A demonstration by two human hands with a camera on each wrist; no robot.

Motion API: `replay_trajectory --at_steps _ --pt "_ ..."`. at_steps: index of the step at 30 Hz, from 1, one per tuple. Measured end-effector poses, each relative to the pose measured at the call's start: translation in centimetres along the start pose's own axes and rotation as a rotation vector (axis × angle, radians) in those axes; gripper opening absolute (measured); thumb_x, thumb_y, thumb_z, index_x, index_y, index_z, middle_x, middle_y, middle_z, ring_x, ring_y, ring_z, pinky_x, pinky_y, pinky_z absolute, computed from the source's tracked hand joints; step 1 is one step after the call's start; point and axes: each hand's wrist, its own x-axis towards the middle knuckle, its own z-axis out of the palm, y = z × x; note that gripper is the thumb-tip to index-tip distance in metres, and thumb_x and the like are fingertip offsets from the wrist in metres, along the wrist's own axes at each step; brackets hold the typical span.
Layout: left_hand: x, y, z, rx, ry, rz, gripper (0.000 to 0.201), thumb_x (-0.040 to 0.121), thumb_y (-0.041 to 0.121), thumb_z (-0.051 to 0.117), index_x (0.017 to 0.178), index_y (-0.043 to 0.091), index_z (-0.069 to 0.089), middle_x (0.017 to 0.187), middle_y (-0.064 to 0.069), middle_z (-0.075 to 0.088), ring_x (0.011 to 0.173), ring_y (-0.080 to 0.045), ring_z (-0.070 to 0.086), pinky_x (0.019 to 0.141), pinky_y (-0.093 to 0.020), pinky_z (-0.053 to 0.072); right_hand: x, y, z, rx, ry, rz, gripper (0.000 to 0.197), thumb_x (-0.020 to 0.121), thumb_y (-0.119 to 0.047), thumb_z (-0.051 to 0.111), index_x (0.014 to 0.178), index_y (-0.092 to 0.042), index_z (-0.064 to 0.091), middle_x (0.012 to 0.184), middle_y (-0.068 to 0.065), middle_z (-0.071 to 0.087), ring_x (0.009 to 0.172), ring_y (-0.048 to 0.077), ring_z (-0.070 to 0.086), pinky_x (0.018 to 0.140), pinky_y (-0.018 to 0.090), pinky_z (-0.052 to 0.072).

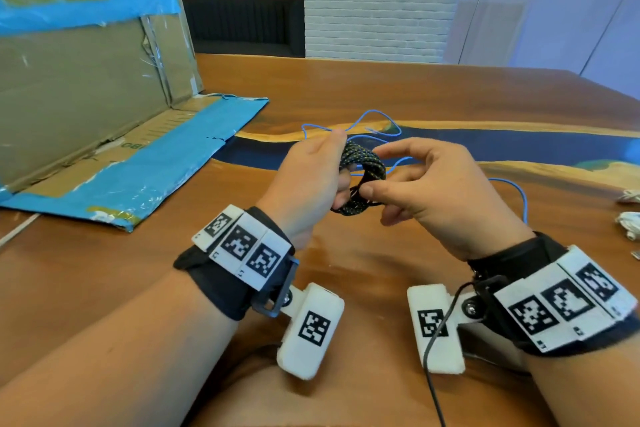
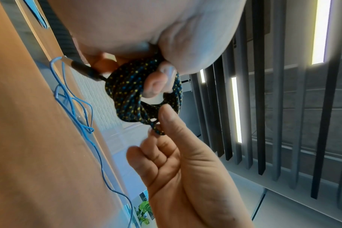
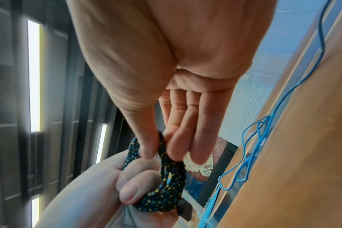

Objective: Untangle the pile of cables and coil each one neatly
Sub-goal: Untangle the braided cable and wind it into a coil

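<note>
From the head camera we see both hands raised above the wooden table (image 1: 346, 87), meeting over a coil of dark braided cable (image 1: 363, 163) flecked with yellow and blue. Our left hand (image 1: 308, 180) has its fingers and thumb curled round the coil, the thumb lying along its top. Our right hand (image 1: 433, 184) pinches a strand at the coil's lower edge between thumb and forefinger, the other fingers loosely bent. Behind the hands a thin blue wire (image 1: 363, 121) lies loose on the table in open loops, trailing off toward the right. A flattened cardboard box (image 1: 86, 80) with blue tape stands and lies at the left, and some white cables (image 1: 628, 215) sit at the table's right edge.

From the left wrist we see the braided cable (image 2: 131, 95) wound in several turns, held against the left hand (image 2: 146, 30) with one fingertip poking through the ring. A dark plug on the cable's end sticks out at the coil's left. The right hand (image 2: 185, 169) comes up from below, its thumb and forefinger closed on a strand at the coil's bottom. The blue wire (image 2: 76, 108) lies along the table (image 2: 29, 138) beside it.

From the right wrist we see the right hand (image 3: 156, 77) reaching down, thumb and fingertips nipping one loop of the braided cable (image 3: 170, 182). Below, the left hand (image 3: 107, 192) clasps the bundle, its thumb pressed over the turns. The blue wire (image 3: 254, 146) runs in tangled loops on the table (image 3: 303, 154) at the right
</note>
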Motion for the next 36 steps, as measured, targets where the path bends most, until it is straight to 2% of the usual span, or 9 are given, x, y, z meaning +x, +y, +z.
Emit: replay_trajectory --at_steps 3,7,13,17,21,28,31,33,36 --pt "0.2 0.2 -0.6 -0.011 0.033 -0.008 0.045 0.111 0.030 0.035 0.067 0.017 0.038 0.053 -0.001 0.023 0.048 -0.019 0.023 0.049 -0.028 0.026 0.1 0.2 0.2 0.104 0.020 0.008 0.028 0.086 -0.002 0.078 0.110 -0.014 0.069 0.076 0.010 0.077 0.075 0.025 0.075 0.079 0.046 0.063" --pt "0.4 0.5 -0.7 -0.012 0.052 0.000 0.042 0.110 0.028 0.037 0.070 0.017 0.039 0.054 0.000 0.021 0.048 -0.017 0.021 0.047 -0.029 0.024 0.3 0.0 0.0 0.480 -0.111 0.068 0.016 0.098 0.002 0.054 0.105 -0.008 0.064 0.061 0.003 0.056 0.064 0.021 0.058 0.080 0.039 0.050" --pt "0.2 0.5 -0.6 0.011 0.031 0.002 0.039 0.110 0.028 0.037 0.072 0.019 0.038 0.057 0.000 0.019 0.049 -0.016 0.019 0.050 -0.032 0.020 0.1 -0.7 -0.7 0.536 -0.175 0.080 0.022 0.101 -0.001 0.047 0.115 -0.012 0.061 0.057 -0.003 0.028 0.043 0.010 0.022 0.047 0.026 0.035" --pt "0.5 1.0 -1.5 -0.063 0.060 -0.072 0.041 0.110 0.030 0.039 0.071 0.015 0.040 0.057 0.000 0.021 0.047 -0.016 0.019 0.053 -0.033 0.021 0.3 -0.7 -1.8 0.326 -0.095 0.030 0.021 0.102 -0.002 0.051 0.108 -0.012 0.069 0.056 -0.005 0.031 0.048 0.012 0.013 0.044 0.022 0.016" --pt "0.2 1.4 -1.3 -0.219 -0.059 -0.219 0.041 0.109 0.035 0.039 0.076 0.011 0.047 0.047 0.005 0.018 0.039 -0.014 0.019 0.052 -0.027 0.035 0.3 -1.1 -2.4 -0.110 -0.008 -0.117 0.015 0.100 -0.007 0.060 0.099 -0.010 0.075 0.044 -0.019 0.049 0.037 0.005 0.039 0.035 0.016 0.030" --pt "-0.8 2.9 -1.1 -0.589 -0.243 -0.241 0.054 0.106 0.037 0.043 0.059 0.012 0.051 0.041 0.007 0.018 0.032 -0.008 0.018 0.042 -0.022 0.033 0.6 -0.4 -2.3 -0.069 -0.111 -0.182 0.024 0.099 -0.002 0.060 0.086 -0.016 0.074 0.062 -0.005 0.065 0.051 0.008 0.047 0.045 0.016 0.037" --pt "-1.2 2.8 -0.5 -0.684 -0.279 -0.246 0.054 0.106 0.038 0.042 0.059 0.013 0.051 0.040 0.007 0.019 0.031 -0.008 0.019 0.042 -0.022 0.035 0.7 -0.1 -1.2 -0.139 -0.128 -0.240 0.018 0.099 -0.003 0.062 0.092 -0.008 0.077 0.083 0.008 0.077 0.075 0.014 0.065 0.066 0.042 0.056" --pt "-1.3 2.5 0.0 -0.738 -0.279 -0.240 0.051 0.107 0.038 0.039 0.064 0.012 0.048 0.040 0.007 0.020 0.032 -0.008 0.021 0.043 -0.022 0.038 1.0 0.2 -0.7 -0.144 -0.115 -0.263 0.012 0.097 -0.009 0.067 0.094 -0.006 0.078 0.099 0.014 0.075 0.093 0.020 0.069 0.087 0.052 0.055" --pt "-1.2 2.2 0.3 -0.753 -0.231 -0.210 0.050 0.108 0.038 0.036 0.068 0.012 0.047 0.043 0.007 0.019 0.034 -0.010 0.021 0.047 -0.023 0.040 1.3 0.5 -0.2 -0.173 -0.104 -0.294 0.014 0.092 -0.020 0.072 0.092 -0.007 0.078 0.092 0.016 0.070 0.080 0.024 0.062 0.074 0.048 0.053"
